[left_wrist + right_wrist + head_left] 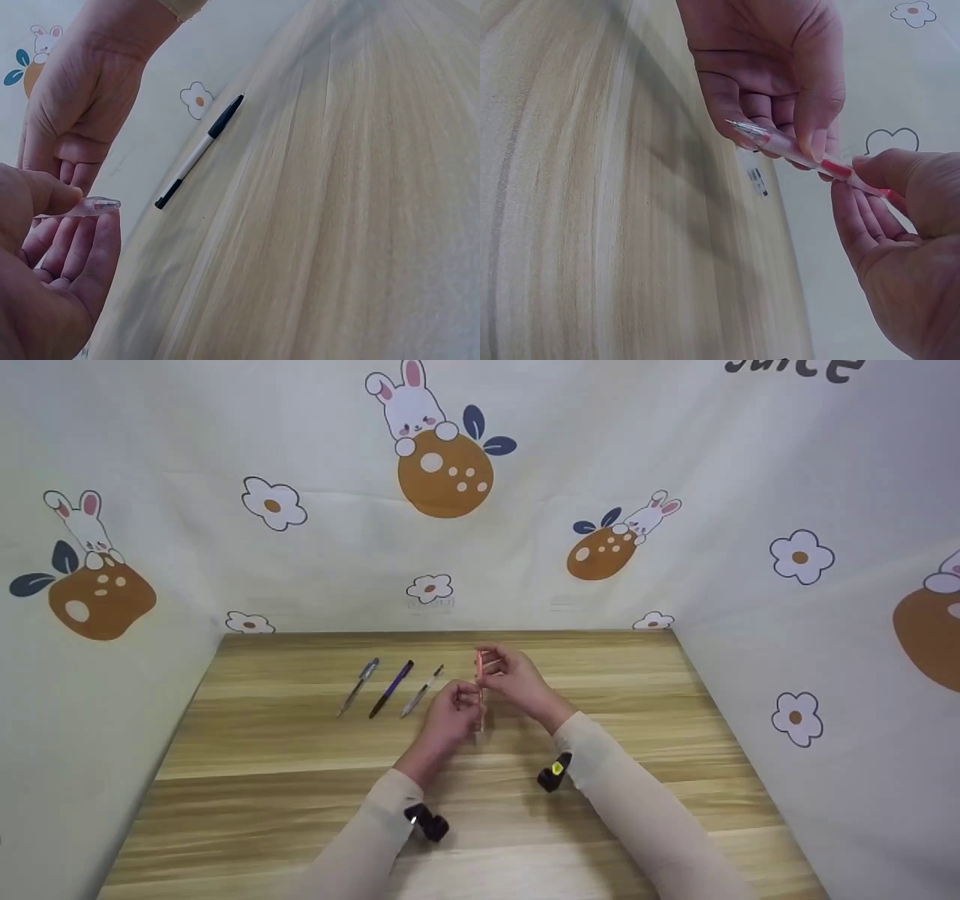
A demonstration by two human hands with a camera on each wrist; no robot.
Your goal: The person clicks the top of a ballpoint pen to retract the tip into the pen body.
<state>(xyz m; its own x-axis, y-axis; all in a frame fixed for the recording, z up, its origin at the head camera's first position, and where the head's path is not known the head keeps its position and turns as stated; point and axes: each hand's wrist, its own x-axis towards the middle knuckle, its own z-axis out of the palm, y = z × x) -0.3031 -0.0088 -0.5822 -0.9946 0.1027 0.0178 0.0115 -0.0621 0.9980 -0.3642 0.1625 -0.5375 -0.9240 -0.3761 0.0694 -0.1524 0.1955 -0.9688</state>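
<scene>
Both hands meet above the middle of the wooden table (300,780) and hold one pink-red pen (480,690) nearly upright between them. My left hand (466,701) pinches its lower, clear front part. In the left wrist view the left hand (90,217) has thumb and fingers closed on the clear tip section (94,206). My right hand (491,666) pinches the upper end. The right wrist view shows the pen (802,154) with a red core and a metal point, the right hand (870,187) on its rear and the left hand (795,135) on its front.
Three more pens lie side by side on the table left of the hands: a grey one (358,686), a purple one (391,688) and a clear one with black ends (422,691), (199,150). Printed cloth walls (450,547) close the table on three sides.
</scene>
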